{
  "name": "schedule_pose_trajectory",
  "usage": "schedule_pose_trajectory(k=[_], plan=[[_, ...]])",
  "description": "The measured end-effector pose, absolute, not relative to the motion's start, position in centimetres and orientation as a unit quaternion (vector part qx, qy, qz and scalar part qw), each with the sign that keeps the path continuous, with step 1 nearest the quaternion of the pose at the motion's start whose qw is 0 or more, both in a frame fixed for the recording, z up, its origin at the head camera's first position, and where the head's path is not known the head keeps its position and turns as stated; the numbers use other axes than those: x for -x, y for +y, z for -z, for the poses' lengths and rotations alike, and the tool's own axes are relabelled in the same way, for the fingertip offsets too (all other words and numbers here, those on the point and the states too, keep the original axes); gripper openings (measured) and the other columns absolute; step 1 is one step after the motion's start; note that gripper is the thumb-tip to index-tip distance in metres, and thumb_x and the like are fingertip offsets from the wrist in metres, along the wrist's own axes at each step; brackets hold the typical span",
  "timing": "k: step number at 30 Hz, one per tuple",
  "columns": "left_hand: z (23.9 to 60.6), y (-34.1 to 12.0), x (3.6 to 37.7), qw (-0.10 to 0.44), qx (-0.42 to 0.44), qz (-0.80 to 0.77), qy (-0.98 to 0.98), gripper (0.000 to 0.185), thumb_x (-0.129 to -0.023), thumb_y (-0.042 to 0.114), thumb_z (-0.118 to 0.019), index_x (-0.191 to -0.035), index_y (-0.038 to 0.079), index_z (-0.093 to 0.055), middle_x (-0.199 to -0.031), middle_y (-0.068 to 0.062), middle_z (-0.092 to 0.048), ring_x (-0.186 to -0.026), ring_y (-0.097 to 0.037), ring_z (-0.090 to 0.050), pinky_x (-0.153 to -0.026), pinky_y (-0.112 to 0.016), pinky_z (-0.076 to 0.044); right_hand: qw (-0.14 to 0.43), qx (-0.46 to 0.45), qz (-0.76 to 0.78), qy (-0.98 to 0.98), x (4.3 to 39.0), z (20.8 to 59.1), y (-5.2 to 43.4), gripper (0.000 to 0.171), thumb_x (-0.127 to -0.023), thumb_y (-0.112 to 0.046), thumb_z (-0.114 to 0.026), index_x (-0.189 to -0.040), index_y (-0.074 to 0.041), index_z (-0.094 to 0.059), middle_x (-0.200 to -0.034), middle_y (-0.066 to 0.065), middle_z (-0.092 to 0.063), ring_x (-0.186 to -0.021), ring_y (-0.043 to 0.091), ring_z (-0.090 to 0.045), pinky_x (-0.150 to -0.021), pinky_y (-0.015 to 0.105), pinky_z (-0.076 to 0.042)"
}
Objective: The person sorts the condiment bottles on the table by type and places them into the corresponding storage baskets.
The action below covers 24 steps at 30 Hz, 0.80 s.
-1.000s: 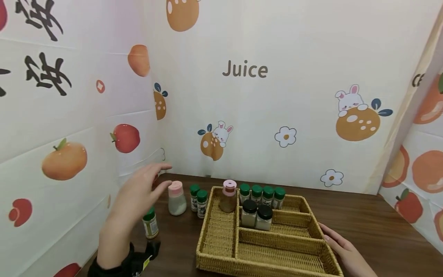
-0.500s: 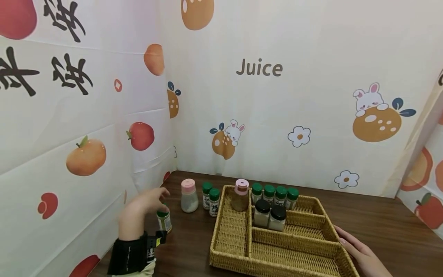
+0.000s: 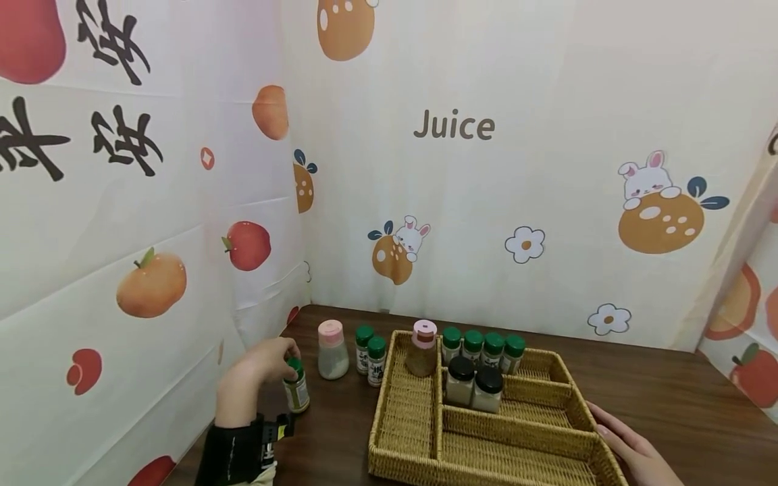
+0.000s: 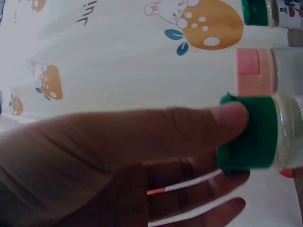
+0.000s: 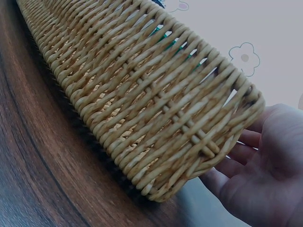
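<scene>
Green-capped jar (image 3: 298,397): on the left of the scene, well apart from the tray; its printed label faces outward.
Jar's axis: close to upright, cap at the top; whether its base touches the desk (image 3: 340,435) I cannot tell.
Left hand (image 3: 267,361): at the jar, above it and to its left. It pinches the cap – thumb along one side, fingers on the other – with the wrist coming in from the left.
Nearer hand: the left, by far; the right is across on the other side of the tray.
Right hand (image 3: 635,444): fingers fairly straight, touching the outside of the tray's right wall near a corner, palm facing the weave; nothing pinched.
Wicker tray (image 3: 404,467): between the two hands, to the jar's right; its long left compartment is the part nearest the jar.
Beyond the jar: a pink-capped bottle (image 3: 333,361) just behind and right of it, then two small green-capped shakers (image 3: 376,368), all upright, short of the tray's left wall.
Inside the tray: brown bottle (image 3: 419,358) at the far end of the left compartment; four green-topped shakers (image 3: 471,349) in the back row; two black-lidded jars (image 3: 460,387) in the middle row – all upright.
</scene>
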<state>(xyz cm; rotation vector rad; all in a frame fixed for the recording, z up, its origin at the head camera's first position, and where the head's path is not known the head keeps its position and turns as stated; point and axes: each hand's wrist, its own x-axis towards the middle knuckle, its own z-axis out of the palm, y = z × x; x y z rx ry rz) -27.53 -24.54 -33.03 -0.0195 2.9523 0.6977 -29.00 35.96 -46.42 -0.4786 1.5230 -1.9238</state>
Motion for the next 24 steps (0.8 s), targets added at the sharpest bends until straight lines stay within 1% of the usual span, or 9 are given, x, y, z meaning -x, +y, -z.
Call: schedule_pose_trajectory(k=[5, 8, 13, 16, 20, 22, 24], plan=[[32.7, -23.9, 27.6, 0.025, -0.040, -0.241, 0.969, 0.023, -0.084, 0.004, -0.075, -0.105, 0.004, -0.065, -0.097, -0.009, -0.065, -0.086, -0.020, -0.058, -0.075, -0.039, -0.056, 0.319, 0.195, 0.742, 0.557, 28.7, 46.5, 35.8, 0.048, -0.112, -0.024, -0.021, -0.126, -0.056, -0.053, -0.128, -0.034, -0.056, -0.120, 0.003, -0.061, -0.100, 0.035, -0.052], [32.2, -23.4, 27.3, 0.011, -0.078, -0.254, 0.964, 0.023, -0.084, 0.006, -0.076, -0.105, 0.005, -0.066, -0.096, -0.006, -0.064, -0.087, -0.019, -0.057, -0.076, -0.037, -0.055, 0.306, 0.187, 0.738, 0.572, 28.6, 46.5, 35.5, 0.048, -0.112, -0.024, -0.022, -0.125, -0.057, -0.053, -0.127, -0.035, -0.056, -0.118, 0.002, -0.062, -0.098, 0.034, -0.053], [31.6, -22.7, 26.5, -0.013, -0.122, -0.266, 0.956, 0.024, -0.084, 0.012, -0.077, -0.105, 0.008, -0.065, -0.091, 0.000, -0.061, -0.083, -0.015, -0.054, -0.073, -0.031, -0.050, 0.284, 0.188, 0.728, 0.595, 28.5, 46.5, 35.0, 0.050, -0.112, -0.022, -0.020, -0.126, -0.058, -0.052, -0.128, -0.034, -0.057, -0.117, 0.005, -0.063, -0.096, 0.035, -0.054], [31.3, -22.3, 26.2, -0.025, -0.151, -0.263, 0.953, 0.023, -0.085, 0.016, -0.076, -0.103, 0.009, -0.064, -0.089, 0.001, -0.059, -0.081, -0.013, -0.052, -0.070, -0.029, -0.048, 0.297, 0.190, 0.738, 0.576, 28.4, 46.5, 34.9, 0.051, -0.112, -0.022, -0.018, -0.127, -0.057, -0.052, -0.129, -0.031, -0.057, -0.119, 0.008, -0.063, -0.098, 0.037, -0.053], [30.9, -21.6, 26.4, -0.043, -0.195, -0.259, 0.945, 0.020, -0.088, 0.017, -0.073, -0.105, 0.013, -0.063, -0.094, 0.002, -0.058, -0.081, -0.012, -0.050, -0.069, -0.026, -0.046, 0.316, 0.183, 0.752, 0.549, 28.2, 46.3, 35.0, 0.050, -0.112, -0.023, -0.017, -0.128, -0.055, -0.053, -0.130, -0.028, -0.058, -0.122, 0.011, -0.062, -0.101, 0.040, -0.052], [30.7, -21.1, 26.5, -0.053, -0.208, -0.258, 0.942, 0.021, -0.089, 0.019, -0.071, -0.109, 0.017, -0.063, -0.098, 0.003, -0.057, -0.082, -0.010, -0.049, -0.069, -0.024, -0.045, 0.312, 0.182, 0.750, 0.554, 28.1, 46.2, 35.1, 0.050, -0.112, -0.023, -0.017, -0.128, -0.056, -0.052, -0.130, -0.029, -0.057, -0.122, 0.010, -0.062, -0.101, 0.039, -0.052], [30.6, -20.7, 26.6, -0.061, -0.222, -0.257, 0.939, 0.022, -0.090, 0.020, -0.069, -0.112, 0.018, -0.064, -0.100, 0.004, -0.057, -0.081, -0.009, -0.048, -0.067, -0.023, -0.044, 0.305, 0.184, 0.746, 0.563, 28.1, 46.1, 35.3, 0.051, -0.112, -0.023, -0.017, -0.128, -0.056, -0.052, -0.130, -0.030, -0.057, -0.121, 0.009, -0.062, -0.100, 0.037, -0.052]])
